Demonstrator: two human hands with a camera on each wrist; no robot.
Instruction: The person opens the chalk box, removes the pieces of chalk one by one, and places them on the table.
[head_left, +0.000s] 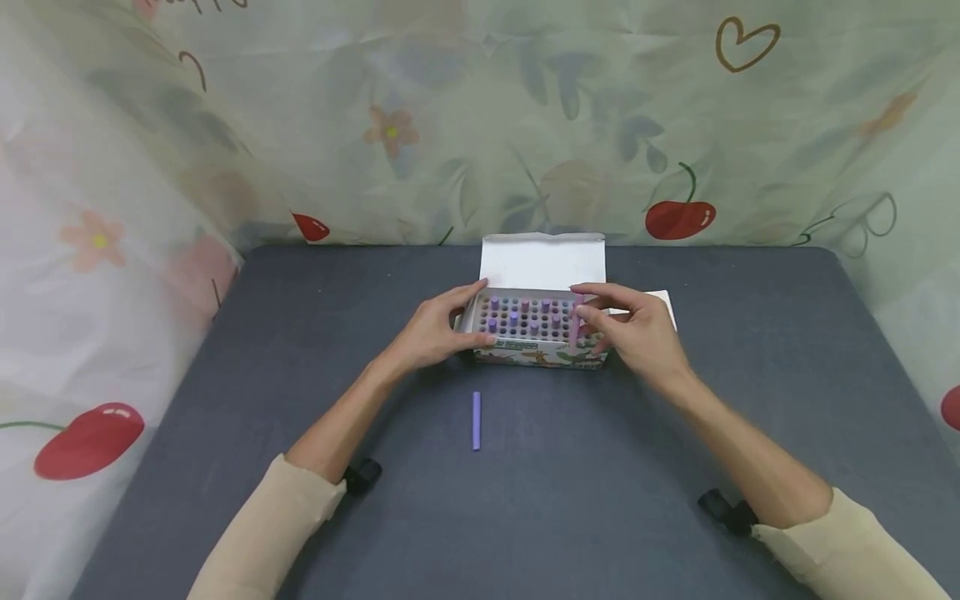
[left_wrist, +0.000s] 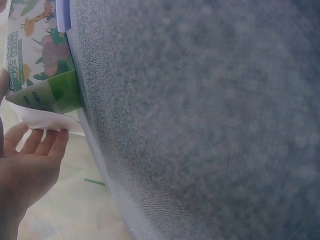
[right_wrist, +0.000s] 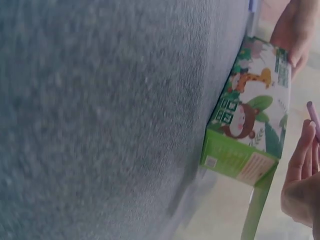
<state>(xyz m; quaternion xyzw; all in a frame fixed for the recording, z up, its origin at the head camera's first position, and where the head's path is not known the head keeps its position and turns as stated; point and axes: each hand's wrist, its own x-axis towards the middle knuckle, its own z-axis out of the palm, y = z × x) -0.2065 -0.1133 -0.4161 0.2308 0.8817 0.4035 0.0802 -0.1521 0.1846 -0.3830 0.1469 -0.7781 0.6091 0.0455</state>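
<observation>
A small cardboard chalk box (head_left: pixel 540 357) with animal pictures stands on the dark table, its white lid (head_left: pixel 543 260) raised at the back. Inside, a tray of round holes (head_left: pixel 504 332) carries several purple and pink chalk sticks standing upright. My left hand (head_left: pixel 437 327) holds the box at its left end, thumb on the front edge and fingers toward the back corner. Over the box's right side, my right hand (head_left: pixel 637 329) pinches a pinkish-purple chalk stick (head_left: pixel 575 327), held about upright; the right wrist view shows part of this stick (right_wrist: pixel 314 115) apart from the box.
One violet chalk stick (head_left: pixel 476 421) lies on the table in front of the box. A white side flap (head_left: pixel 663 302) sticks out at the box's right end. Behind the table (head_left: pixel 585 508) hangs a patterned curtain (head_left: pixel 465 108).
</observation>
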